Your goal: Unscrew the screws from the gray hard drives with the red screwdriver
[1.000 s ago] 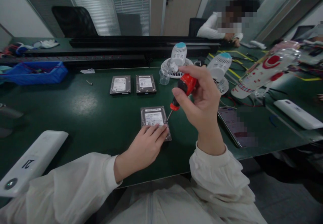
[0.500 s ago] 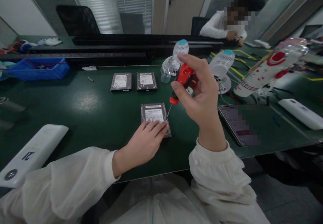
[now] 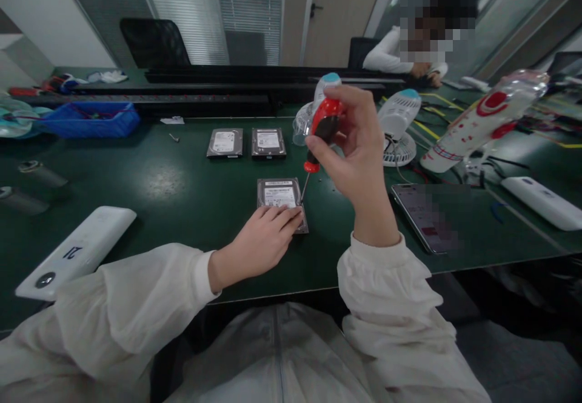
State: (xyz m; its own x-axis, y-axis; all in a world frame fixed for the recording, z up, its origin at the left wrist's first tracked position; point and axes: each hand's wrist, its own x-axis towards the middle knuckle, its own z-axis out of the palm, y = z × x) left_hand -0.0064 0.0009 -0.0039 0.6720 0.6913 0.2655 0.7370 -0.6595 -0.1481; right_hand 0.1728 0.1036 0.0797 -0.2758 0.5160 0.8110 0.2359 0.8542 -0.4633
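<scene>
Writing: the white box (image 3: 77, 257) at lower left bears a handwritten "21". The hard drive (image 3: 278, 194) at frame centre has a white label, as do the two spare drives (image 3: 225, 143) above it, but the print is too small to read.
Hard to see: the near end of the hard drive lies under the left hand (image 3: 266, 242). The tablet (image 3: 425, 212) right of centre has a blurred screen. The screwdriver's tip is too thin to tell whether it sits in a screw.
Screwdriver (image 3: 322, 125): nearly upright, long axis tilted, with the red-and-black handle up and to the right. The thin shaft points down and left at the drive's right edge.
Hard drive: flat on the green table (image 3: 173, 191), long axis running from the bottom towards the top of the frame.
Left hand: fingers stretched out flat and together, pressing on the drive's near end.
Right hand (image 3: 357, 148): raised above the table, fingers curled tight around the screwdriver handle, thumb against its side.
Around: two small white fans (image 3: 400, 125) stand behind the right hand and a blue bin (image 3: 93, 118) sits at upper left. A co-worker (image 3: 404, 54) is seated at upper right.
</scene>
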